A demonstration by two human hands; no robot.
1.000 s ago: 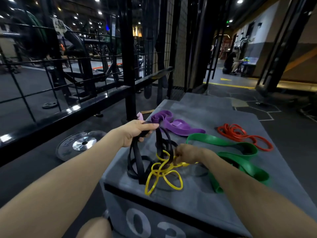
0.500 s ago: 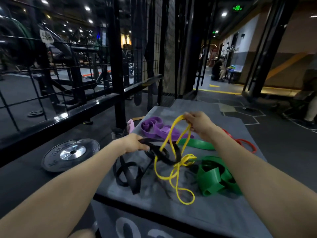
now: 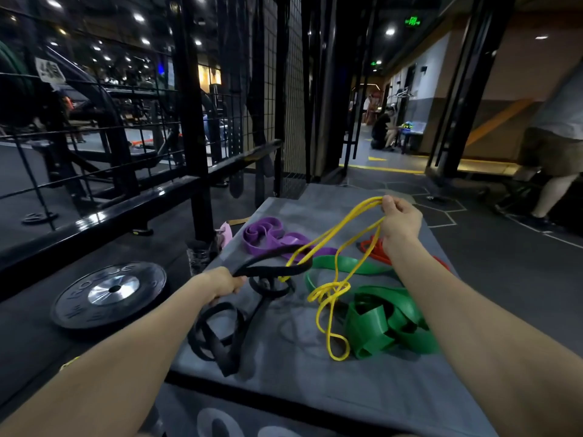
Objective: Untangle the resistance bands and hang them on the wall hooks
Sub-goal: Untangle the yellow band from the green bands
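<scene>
Several resistance bands lie on a grey padded box. My left hand grips the black band, whose upper loop stretches to the right while the rest coils on the box. My right hand pinches the thin yellow band and holds it up; the yellow band threads through the black loop and is knotted lower down. A wide green band lies bunched at the right, a purple band at the back, and a red band sits partly behind my right wrist.
A black wire-grid rack stands at the left and behind the box. A weight plate lies on the floor to the left. A person stands at the far right; another crouches down the corridor.
My right hand has lifted the yellow band from the box up and to the right, stretching it out. My left hand has pulled the black band's loop leftward and lower.
</scene>
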